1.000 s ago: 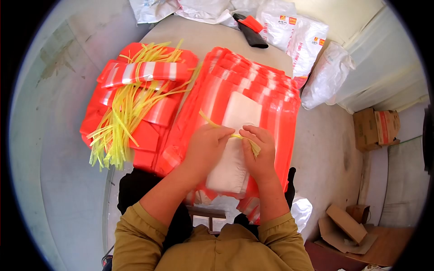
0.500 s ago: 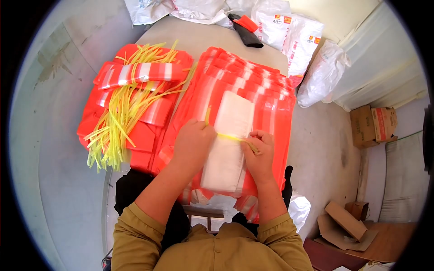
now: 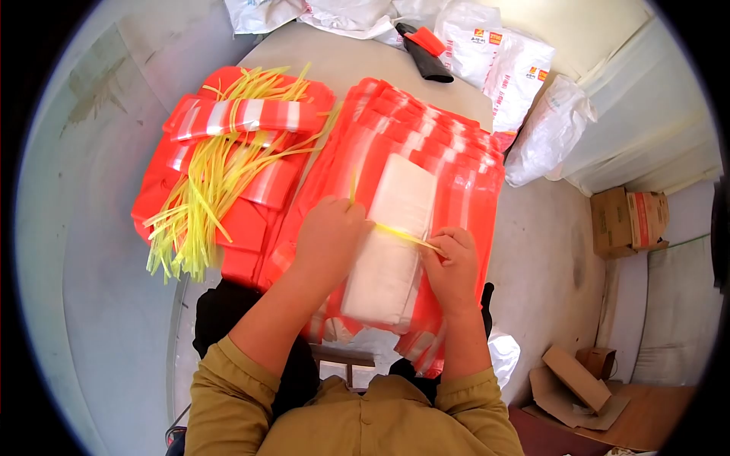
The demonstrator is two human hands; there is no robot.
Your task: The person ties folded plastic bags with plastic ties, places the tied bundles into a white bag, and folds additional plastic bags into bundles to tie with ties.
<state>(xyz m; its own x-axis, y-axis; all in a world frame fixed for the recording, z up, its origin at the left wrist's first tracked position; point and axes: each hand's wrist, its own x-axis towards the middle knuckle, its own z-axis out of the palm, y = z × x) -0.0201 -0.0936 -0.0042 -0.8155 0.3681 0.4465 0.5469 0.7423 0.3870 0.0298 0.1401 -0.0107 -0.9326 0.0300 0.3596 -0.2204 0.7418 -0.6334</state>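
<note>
A white folded bundle (image 3: pixel 380 277) lies lengthwise on a broad stack of red-and-white striped plastic bags (image 3: pixel 464 197). Across its middle runs a yellow plastic strip (image 3: pixel 401 234). My left hand (image 3: pixel 333 232) is closed on the strip at the bundle's left edge, and a short end sticks up above the fingers. On the right side, my right hand (image 3: pixel 454 262) pinches the other end of the strip. Whether the strip passes under the bundle is hidden.
Left of the stack, a heap of loose yellow strips (image 3: pixel 201 201) lies over folded red bags (image 3: pixel 247 216). White printed sacks (image 3: pixel 519 76) stand along the table's far edge, near a black roll (image 3: pixel 427 61) with a red piece. Cardboard boxes (image 3: pixel 612 220) sit on the right.
My right hand has moved slightly right and down, away from the bundle's edge, and the strip now stretches farther past it. The left hand keeps its hold. The whole view has shifted slightly.
</note>
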